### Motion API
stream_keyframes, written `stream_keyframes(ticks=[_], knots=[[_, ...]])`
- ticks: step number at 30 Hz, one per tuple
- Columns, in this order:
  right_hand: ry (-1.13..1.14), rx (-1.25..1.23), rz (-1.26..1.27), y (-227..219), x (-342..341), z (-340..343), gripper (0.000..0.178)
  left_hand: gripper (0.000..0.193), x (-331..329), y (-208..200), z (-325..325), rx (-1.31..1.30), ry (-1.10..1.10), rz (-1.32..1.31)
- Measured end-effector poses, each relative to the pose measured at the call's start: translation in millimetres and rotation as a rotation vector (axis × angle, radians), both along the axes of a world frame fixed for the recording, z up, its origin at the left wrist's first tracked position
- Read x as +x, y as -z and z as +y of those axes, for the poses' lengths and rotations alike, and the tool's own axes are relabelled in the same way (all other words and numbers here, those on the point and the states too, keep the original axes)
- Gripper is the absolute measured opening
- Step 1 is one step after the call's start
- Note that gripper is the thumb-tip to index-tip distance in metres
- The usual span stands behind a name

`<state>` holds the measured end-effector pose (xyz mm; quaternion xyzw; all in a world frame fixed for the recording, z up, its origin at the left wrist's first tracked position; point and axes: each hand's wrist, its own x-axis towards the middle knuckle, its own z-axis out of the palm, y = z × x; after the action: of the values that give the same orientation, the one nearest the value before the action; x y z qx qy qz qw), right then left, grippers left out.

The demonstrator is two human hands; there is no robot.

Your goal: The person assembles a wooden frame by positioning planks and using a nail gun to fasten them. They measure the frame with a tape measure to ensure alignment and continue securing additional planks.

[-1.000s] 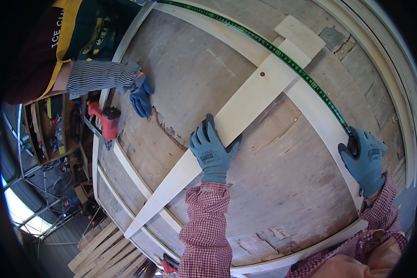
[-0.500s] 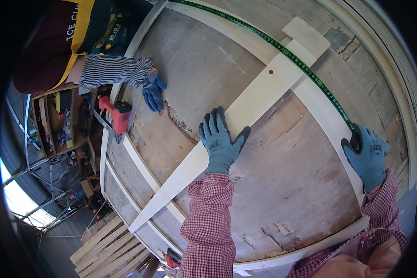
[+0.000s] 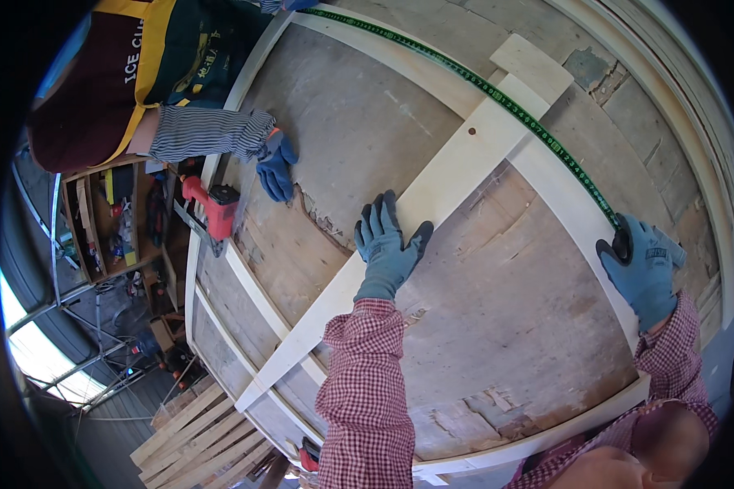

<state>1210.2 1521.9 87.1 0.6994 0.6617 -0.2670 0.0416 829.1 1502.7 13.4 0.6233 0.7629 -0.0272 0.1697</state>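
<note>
Fingers spread, my left hand (image 3: 383,261) in a blue-grey work glove lies on a pale wooden board (image 3: 457,183). This board runs diagonally across a wooden frame (image 3: 559,204). At the right, my gloved right hand (image 3: 648,273) is closed around the near end of a green tape measure (image 3: 522,114); its case is mostly hidden by the hand. The tape stretches along the frame's far rail and over the board's far end. A co-worker's blue-gloved hand (image 3: 277,167) rests beyond my left hand, and part of another is at the tape's far end.
A red cordless power tool (image 3: 220,210) stands on the frame's left side. Wooden shelves (image 3: 98,220) with tools are farther left. Several loose wooden strips (image 3: 196,440) lie at lower left. Long pale strips (image 3: 669,65) run along the right edge.
The view has shifted slightly. Both my hands keep their places on the board and tape measure. Part of the co-worker's other glove now shows at the tape's far end.
</note>
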Motion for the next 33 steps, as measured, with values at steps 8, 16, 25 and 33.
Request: stream_keyframes(ticks=[8,16,25,33], knots=[[0.015,0.007,0.009,0.5,0.2,-0.6,0.052,0.091,1.8,-2.3,1.0,-0.002,0.011,0.016],[0.019,-0.009,-0.016,0.3,-0.9,-1.5,0.054,0.092,1.3,0.7,0.3,0.019,0.017,0.002],[0.005,-0.010,-0.087,-2.4,-6.6,-4.8,0.058,0.088,2.8,0.3,0.2,0.044,0.041,0.043],[0.012,0.001,-0.035,-4.8,-5.9,-4.3,0.055,0.096,-1.9,4.5,-4.6,0.004,-0.016,0.002]])
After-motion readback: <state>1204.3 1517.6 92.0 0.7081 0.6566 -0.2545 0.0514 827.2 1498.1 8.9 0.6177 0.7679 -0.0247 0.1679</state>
